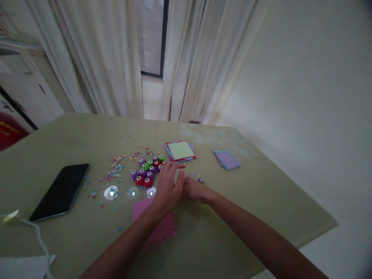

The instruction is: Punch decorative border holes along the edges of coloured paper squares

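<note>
Left hand [170, 184] and right hand [192, 188] meet above the worktop [247, 201], beside a cluster of mini craft punches [150, 175].
My hands are together, touching, fingers bent; anything between them is hidden from me, so I cannot tell whether either grips something. The red, green and purple punches crowd just left of my left hand, and a lone purple punch [201, 180] sits just beyond my right wrist. My left forearm passes over a pink sheet [165, 228] with a punched edge; paper confetti [116, 168] is scattered left of the cluster. To work well here, I'd judge, I should let one hand steady the other, press evenly without twisting, and keep my forearm from nudging that sheet.
</note>
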Motion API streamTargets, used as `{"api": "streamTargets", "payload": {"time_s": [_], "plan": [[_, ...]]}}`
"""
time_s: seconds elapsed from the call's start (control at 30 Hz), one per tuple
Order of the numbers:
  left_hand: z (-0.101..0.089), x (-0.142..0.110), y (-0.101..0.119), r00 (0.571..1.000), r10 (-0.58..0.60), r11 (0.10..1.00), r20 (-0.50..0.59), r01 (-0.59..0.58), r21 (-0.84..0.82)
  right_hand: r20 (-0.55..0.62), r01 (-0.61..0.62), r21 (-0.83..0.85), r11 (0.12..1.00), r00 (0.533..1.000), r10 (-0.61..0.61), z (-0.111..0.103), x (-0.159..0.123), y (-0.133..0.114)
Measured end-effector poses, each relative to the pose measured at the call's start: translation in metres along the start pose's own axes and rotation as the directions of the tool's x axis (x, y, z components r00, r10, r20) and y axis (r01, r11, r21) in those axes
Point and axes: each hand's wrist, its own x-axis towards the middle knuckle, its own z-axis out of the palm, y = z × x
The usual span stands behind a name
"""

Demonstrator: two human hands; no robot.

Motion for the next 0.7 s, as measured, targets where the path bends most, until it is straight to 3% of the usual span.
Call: {"api": "streamTargets", "payload": {"time_s": [0.13,0.23,0.33,0.43,0.57,0.63,0.7], "plan": [[-0.040,-0.063,-0.010,0.998,-0.053,0.992,0.029,0.049,0.116,0.036,-0.204,-0.084,0.975,0.978,0.207,-0.012,-0.015,0.000],[-0.059,-0.118,-0.029,0.989,-0.045,0.930,0.140,-0.009,0.366,-0.088,-0.276,-0.152,0.949,0.960,0.265,-0.024,-0.026,-0.008],[-0.072,-0.148,-0.047,0.964,-0.043,0.865,0.262,-0.095,0.493,-0.224,-0.321,-0.285,0.903,0.938,0.263,-0.033,-0.038,-0.016],[-0.079,-0.146,-0.053,0.941,-0.011,0.854,0.338,-0.167,0.492,-0.298,-0.381,-0.410,0.828,0.915,0.274,-0.035,-0.047,-0.023],[-0.077,-0.112,-0.042,0.910,-0.044,0.884,0.412,-0.157,0.440,-0.330,-0.398,-0.495,0.773,0.908,0.256,-0.027,-0.046,-0.038],[-0.074,-0.091,-0.032,0.849,-0.042,0.908,0.527,-0.188,0.374,-0.270,-0.305,-0.514,0.802,0.945,0.186,-0.019,-0.036,-0.049],[-0.071,-0.071,-0.023,0.759,0.034,0.935,0.651,-0.253,0.247,-0.173,-0.161,-0.515,0.842,0.981,0.081,-0.009,-0.021,-0.059]]}}
